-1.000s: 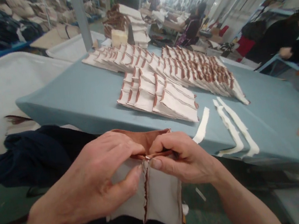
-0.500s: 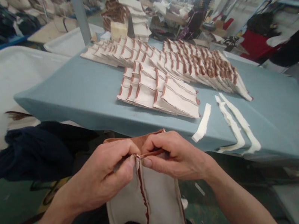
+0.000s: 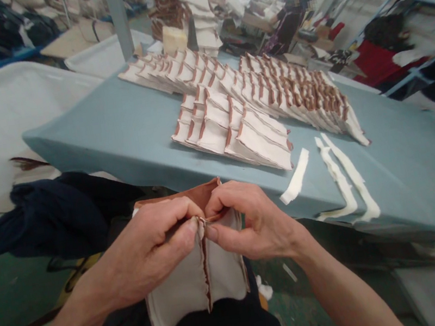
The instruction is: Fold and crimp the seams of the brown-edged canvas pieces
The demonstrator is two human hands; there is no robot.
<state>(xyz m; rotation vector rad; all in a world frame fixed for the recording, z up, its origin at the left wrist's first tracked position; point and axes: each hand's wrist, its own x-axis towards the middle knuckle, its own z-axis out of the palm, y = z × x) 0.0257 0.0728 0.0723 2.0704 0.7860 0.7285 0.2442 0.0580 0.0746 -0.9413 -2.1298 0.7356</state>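
Over my lap hangs a sewn leather piece (image 3: pixel 180 293), off-white on the outward face and brown inside, with a brown-edged seam running down its middle. My left hand (image 3: pixel 167 237) pinches its top edge just left of that seam. On the right side of the seam, my right hand (image 3: pixel 238 220) pinches the same edge between thumb and fingers. The fingertips of both hands nearly meet at the seam's top. The brown inner side shows behind my knuckles. Whatever lies between the fingertips is too small to make out.
A blue-covered table (image 3: pixel 101 132) stands ahead, bearing overlapping rows of similar pieces (image 3: pixel 228 128). White strips (image 3: pixel 340 182) lie near its front edge. At left are a white bin (image 3: pixel 19 111) and dark cloth (image 3: pixel 47 212). Other people sit farther back.
The hanging piece has swung left and its lower part has tilted. My hands keep their pinch by the seam, with the right hand slightly higher.
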